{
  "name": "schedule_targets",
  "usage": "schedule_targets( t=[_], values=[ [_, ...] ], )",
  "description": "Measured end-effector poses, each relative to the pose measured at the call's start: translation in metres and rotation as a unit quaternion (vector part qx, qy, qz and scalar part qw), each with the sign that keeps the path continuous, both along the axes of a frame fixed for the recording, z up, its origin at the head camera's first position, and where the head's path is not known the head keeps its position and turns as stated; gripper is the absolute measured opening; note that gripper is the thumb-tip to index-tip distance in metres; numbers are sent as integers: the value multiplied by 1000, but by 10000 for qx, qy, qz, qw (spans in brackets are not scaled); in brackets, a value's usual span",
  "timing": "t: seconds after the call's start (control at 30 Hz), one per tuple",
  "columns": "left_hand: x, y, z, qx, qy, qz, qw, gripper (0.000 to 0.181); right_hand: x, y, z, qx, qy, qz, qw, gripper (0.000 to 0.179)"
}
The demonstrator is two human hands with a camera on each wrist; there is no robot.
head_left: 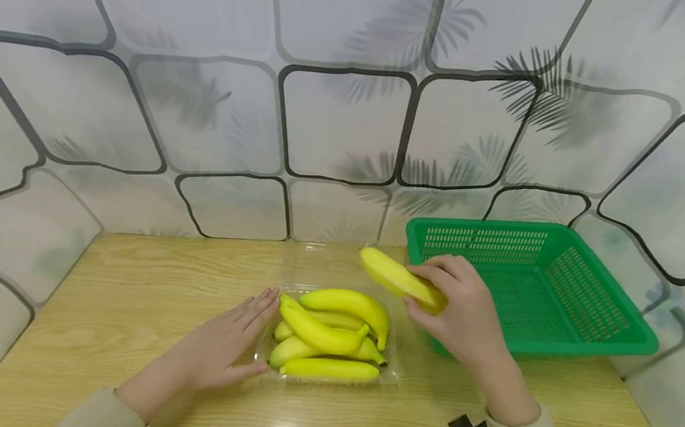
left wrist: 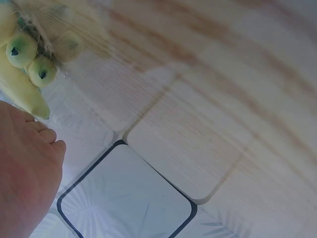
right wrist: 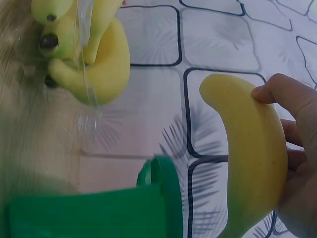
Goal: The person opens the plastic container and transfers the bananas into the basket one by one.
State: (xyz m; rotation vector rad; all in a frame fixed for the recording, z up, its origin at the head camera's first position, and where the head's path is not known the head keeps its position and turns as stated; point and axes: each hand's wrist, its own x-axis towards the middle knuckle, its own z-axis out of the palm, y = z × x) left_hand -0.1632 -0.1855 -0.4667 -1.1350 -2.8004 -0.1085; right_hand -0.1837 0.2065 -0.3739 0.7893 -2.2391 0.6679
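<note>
My right hand [head_left: 463,313] grips a yellow banana [head_left: 396,277] in the air, between the clear plastic box and the green basket. In the right wrist view the thumb and fingers wrap one side of this banana [right wrist: 250,153]. Several bananas [head_left: 324,333] lie heaped in the clear plastic box [head_left: 391,376] on the table. Along the box's left side rests my left hand [head_left: 216,346], fingers extended and touching its edge. The left wrist view shows part of that hand [left wrist: 29,168] beside the banana tips [left wrist: 42,72].
A green plastic basket [head_left: 613,313] with slotted walls stands at the back right of the wooden table [head_left: 124,299]. Behind the plastic box stands its transparent lid [head_left: 315,265], near the patterned wall [head_left: 342,125].
</note>
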Motion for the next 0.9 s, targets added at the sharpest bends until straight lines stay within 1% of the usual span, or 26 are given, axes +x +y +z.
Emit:
schedule_targets(
  t=[0.33,0.67,0.9],
  values=[
    [0,0,0,19,6,14,10000,96,-2,29,1,-39,12,-432,9991,37],
    [0,0,1,10,-60,25,10000,95,1,55,5,-73,-175,-896,9958,37],
    [0,0,1,-25,-82,54,9999,95,1,76,1,-38,-427,-1164,9923,39]
  ],
)
